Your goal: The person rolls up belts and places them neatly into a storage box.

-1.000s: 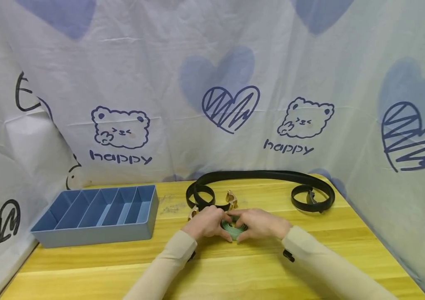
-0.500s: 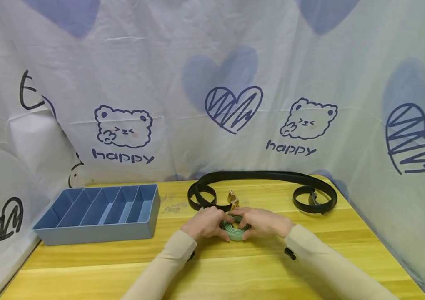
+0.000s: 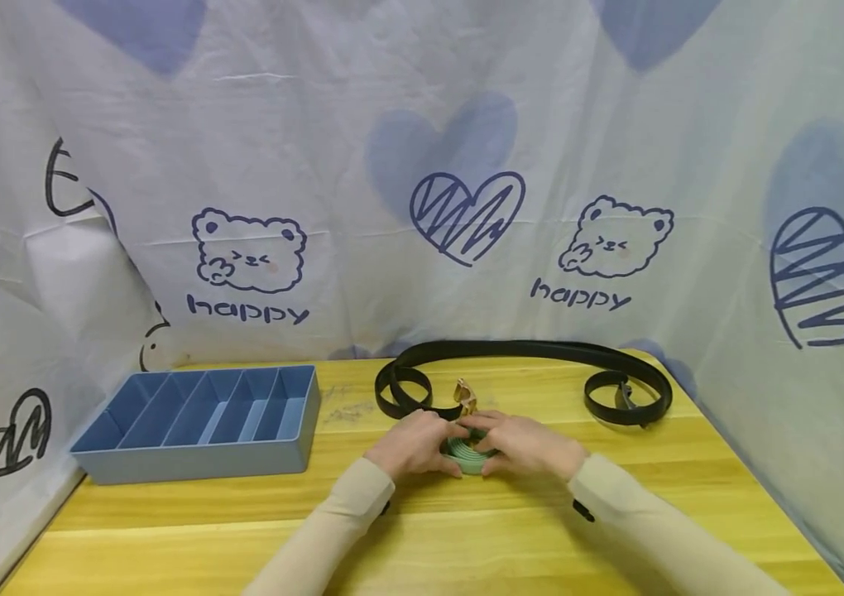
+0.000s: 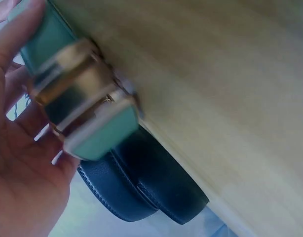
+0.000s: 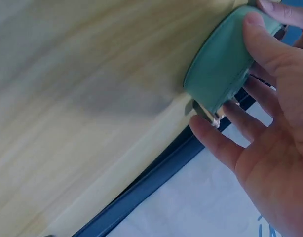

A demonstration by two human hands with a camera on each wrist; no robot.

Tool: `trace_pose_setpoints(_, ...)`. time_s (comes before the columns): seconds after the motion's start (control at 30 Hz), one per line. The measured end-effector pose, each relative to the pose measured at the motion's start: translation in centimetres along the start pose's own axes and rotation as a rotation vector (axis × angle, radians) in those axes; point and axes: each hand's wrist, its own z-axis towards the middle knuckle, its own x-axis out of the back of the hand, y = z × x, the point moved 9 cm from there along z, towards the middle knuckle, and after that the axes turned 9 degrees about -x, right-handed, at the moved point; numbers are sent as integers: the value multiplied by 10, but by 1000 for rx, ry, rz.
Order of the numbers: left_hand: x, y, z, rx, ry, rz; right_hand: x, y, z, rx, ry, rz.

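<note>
Green belt [image 3: 471, 467], wound into a close coil, sits between my two hands near the middle of the worktop [image 3: 422, 546]; whether it touches the wood I cannot tell. My left hand [image 3: 414, 444] and right hand [image 3: 529, 444] grasp it from opposite sides, thumbs on the near outer face, other fingers reaching round behind. A gold-toned buckle [image 4: 75, 88] on the belt shows blurred beside my left palm. Beyond my hands lies a black strap [image 3: 511, 349], stretched in an arc with a loop at each end, and a gold-toned clasp [image 3: 464, 396] stands near its left loop. Well off to my left is a blue tray [image 3: 191, 465] divided into compartments. White cloth [image 3: 362, 290] printed with hearts and bears hangs behind everything.
</note>
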Motion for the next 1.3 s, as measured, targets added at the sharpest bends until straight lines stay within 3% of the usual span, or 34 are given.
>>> trace_pose_setpoints(0.1, 3, -2, -1, -10, 16, 51, 1, 1, 0, 0, -24, 2)
trace_pose_setpoints(0.3, -2, -3, 0, 13, 3, -53, -3, 0, 2, -40, -43, 35)
trace_pose_setpoints(0.53, -5, -4, -5, 26, 6, -92, -1, -8, 6, -55, -4, 48)
trace_pose_setpoints(0.77, -2, -13, -19, 36, -18, -298, -4, -3, 4, -99, -41, 27)
trace_pose_setpoints(0.93, 4, -18, -24, 36, -40, -366, -1, 0, 1, -117, -44, 47)
trace_pose_setpoints(1.3, 7, -27, -33, 43, -29, -299, 0, 1, -1, -111, -56, 46)
